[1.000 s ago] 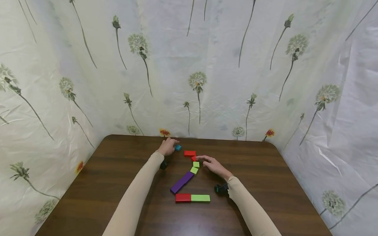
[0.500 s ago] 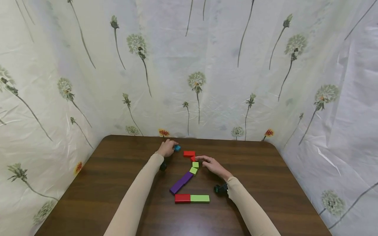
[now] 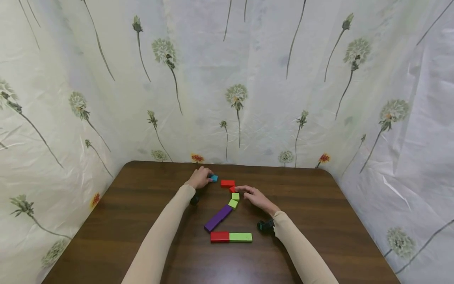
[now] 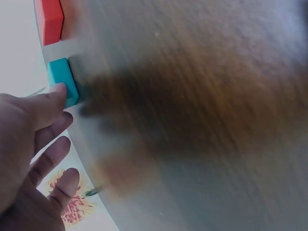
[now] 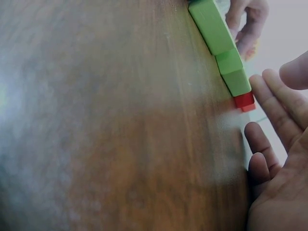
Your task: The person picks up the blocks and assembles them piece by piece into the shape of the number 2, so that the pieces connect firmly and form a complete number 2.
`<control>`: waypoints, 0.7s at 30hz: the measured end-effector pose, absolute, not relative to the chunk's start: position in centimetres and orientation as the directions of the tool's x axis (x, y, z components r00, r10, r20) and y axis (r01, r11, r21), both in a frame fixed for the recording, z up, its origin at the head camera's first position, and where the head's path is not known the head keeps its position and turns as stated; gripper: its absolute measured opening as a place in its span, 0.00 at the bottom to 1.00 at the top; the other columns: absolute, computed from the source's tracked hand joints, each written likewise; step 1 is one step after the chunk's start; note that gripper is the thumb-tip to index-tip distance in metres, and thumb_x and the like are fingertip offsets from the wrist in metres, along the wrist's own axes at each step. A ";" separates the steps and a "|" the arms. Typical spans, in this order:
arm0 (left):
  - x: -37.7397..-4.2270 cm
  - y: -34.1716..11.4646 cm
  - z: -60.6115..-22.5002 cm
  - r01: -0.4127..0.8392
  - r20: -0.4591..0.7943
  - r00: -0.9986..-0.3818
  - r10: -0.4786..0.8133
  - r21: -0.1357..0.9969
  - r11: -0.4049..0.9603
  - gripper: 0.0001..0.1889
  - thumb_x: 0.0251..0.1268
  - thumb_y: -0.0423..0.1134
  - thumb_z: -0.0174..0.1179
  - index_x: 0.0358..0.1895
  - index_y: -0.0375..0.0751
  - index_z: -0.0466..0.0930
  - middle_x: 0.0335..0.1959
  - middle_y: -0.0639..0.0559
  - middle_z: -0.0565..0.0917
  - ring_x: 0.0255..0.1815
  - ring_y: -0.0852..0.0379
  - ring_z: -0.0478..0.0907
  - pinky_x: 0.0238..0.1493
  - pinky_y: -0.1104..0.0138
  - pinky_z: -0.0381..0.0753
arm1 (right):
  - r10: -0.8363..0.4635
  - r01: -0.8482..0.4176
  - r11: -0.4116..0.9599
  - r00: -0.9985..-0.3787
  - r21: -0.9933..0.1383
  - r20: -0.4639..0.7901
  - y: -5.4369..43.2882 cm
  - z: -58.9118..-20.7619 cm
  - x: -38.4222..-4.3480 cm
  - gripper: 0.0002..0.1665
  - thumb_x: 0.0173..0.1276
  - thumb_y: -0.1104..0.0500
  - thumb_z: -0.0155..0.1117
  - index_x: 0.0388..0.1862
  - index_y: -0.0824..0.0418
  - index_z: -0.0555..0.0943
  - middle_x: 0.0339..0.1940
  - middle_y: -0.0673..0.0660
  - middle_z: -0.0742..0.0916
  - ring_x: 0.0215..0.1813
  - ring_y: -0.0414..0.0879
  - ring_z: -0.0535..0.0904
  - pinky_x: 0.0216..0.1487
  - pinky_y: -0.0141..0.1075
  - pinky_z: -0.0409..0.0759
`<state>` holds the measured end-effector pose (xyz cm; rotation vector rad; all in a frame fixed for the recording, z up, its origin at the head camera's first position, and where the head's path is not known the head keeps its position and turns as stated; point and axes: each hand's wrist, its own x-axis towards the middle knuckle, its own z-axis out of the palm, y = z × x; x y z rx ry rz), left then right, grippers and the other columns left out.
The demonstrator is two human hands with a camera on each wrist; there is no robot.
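My left hand (image 3: 200,177) is at the far part of the table, its thumb (image 4: 58,91) on the near face of a small blue block (image 3: 214,178). The index finger lies behind the block, mostly hidden in the left wrist view, so the hand pinches it. My right hand (image 3: 259,199) lies right of the row of blocks. Its extended index finger touches or nearly touches a small red block (image 3: 232,189); exact contact is unclear. A longer red block (image 3: 227,183) sits just beyond that one, right of the blue block.
Two small green blocks (image 3: 234,200) and a purple block (image 3: 218,218) continue the curved row toward me. In front lie a red block (image 3: 220,237) and a green block (image 3: 240,237) end to end. Flowered cloth (image 3: 262,118) hangs behind the brown table (image 3: 301,189).
The blue block has turned slightly under my left hand, its edges now closer to square with the table edge. My right hand and the other blocks have stayed in place.
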<state>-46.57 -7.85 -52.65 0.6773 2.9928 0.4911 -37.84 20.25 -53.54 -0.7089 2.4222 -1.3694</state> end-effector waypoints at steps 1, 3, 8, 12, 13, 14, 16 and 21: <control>-46.6 -7.9 -52.7 0.414 0.036 -0.904 0.425 0.313 0.855 0.16 0.67 0.41 0.60 0.56 0.42 0.81 0.57 0.46 0.80 0.59 0.46 0.71 0.63 0.49 0.67 | -0.537 -0.282 0.430 -0.844 -0.858 0.008 20.2 -53.6 -37.9 0.24 0.76 0.66 0.43 0.68 0.62 0.70 0.68 0.61 0.75 0.70 0.57 0.68 0.62 0.50 0.72; -46.4 -8.1 -52.8 0.408 0.033 -0.906 0.422 0.332 0.850 0.16 0.67 0.41 0.61 0.55 0.43 0.81 0.56 0.46 0.80 0.59 0.46 0.71 0.64 0.49 0.66 | -0.530 -0.280 0.421 -0.848 -0.863 0.016 20.3 -54.3 -38.2 0.24 0.76 0.66 0.43 0.68 0.60 0.71 0.67 0.60 0.76 0.70 0.56 0.68 0.62 0.50 0.72; -45.6 -8.2 -52.8 0.381 0.016 -0.913 0.408 0.396 0.836 0.15 0.66 0.41 0.61 0.53 0.41 0.82 0.52 0.46 0.80 0.56 0.48 0.72 0.61 0.53 0.70 | -0.528 -0.272 0.417 -0.849 -0.867 0.013 20.2 -54.5 -38.4 0.24 0.75 0.65 0.43 0.67 0.59 0.71 0.66 0.58 0.77 0.70 0.55 0.68 0.62 0.50 0.72; -45.7 -8.2 -53.1 0.384 0.019 -0.910 0.413 0.408 0.828 0.15 0.66 0.43 0.62 0.52 0.41 0.82 0.51 0.47 0.81 0.55 0.49 0.72 0.58 0.56 0.73 | -0.541 -0.272 0.416 -0.841 -0.868 0.004 20.2 -53.9 -38.2 0.24 0.75 0.66 0.43 0.68 0.62 0.71 0.67 0.59 0.76 0.70 0.56 0.67 0.62 0.50 0.72; -45.7 -8.3 -53.2 0.385 0.019 -0.910 0.414 0.414 0.825 0.16 0.65 0.43 0.62 0.52 0.41 0.82 0.51 0.46 0.81 0.55 0.49 0.72 0.58 0.56 0.72 | -0.541 -0.272 0.421 -0.841 -0.866 0.002 20.2 -53.9 -38.2 0.24 0.76 0.65 0.43 0.68 0.61 0.70 0.67 0.59 0.76 0.71 0.56 0.67 0.62 0.49 0.72; -45.7 -8.3 -53.2 0.389 0.023 -0.908 0.419 0.421 0.819 0.15 0.65 0.43 0.63 0.52 0.40 0.83 0.51 0.46 0.82 0.55 0.48 0.73 0.58 0.56 0.73 | -0.541 -0.272 0.424 -0.841 -0.864 -0.001 20.2 -53.9 -38.2 0.24 0.76 0.65 0.43 0.68 0.61 0.70 0.67 0.59 0.76 0.71 0.56 0.67 0.63 0.50 0.72; -45.8 -8.3 -53.3 0.396 0.027 -0.904 0.427 0.430 0.812 0.15 0.64 0.43 0.63 0.51 0.40 0.83 0.50 0.46 0.82 0.55 0.48 0.73 0.57 0.56 0.73 | -0.537 -0.271 0.435 -0.843 -0.858 -0.006 20.2 -53.8 -38.1 0.24 0.76 0.64 0.43 0.68 0.61 0.70 0.67 0.59 0.76 0.71 0.56 0.67 0.63 0.50 0.71; -45.5 -8.0 -53.3 0.423 0.050 -0.894 0.445 0.418 0.804 0.15 0.64 0.43 0.63 0.50 0.39 0.84 0.49 0.46 0.83 0.53 0.48 0.74 0.56 0.56 0.73 | -0.528 -0.269 0.454 -0.849 -0.849 -0.013 20.3 -53.8 -38.1 0.24 0.76 0.64 0.43 0.68 0.58 0.71 0.68 0.58 0.76 0.70 0.55 0.68 0.62 0.49 0.71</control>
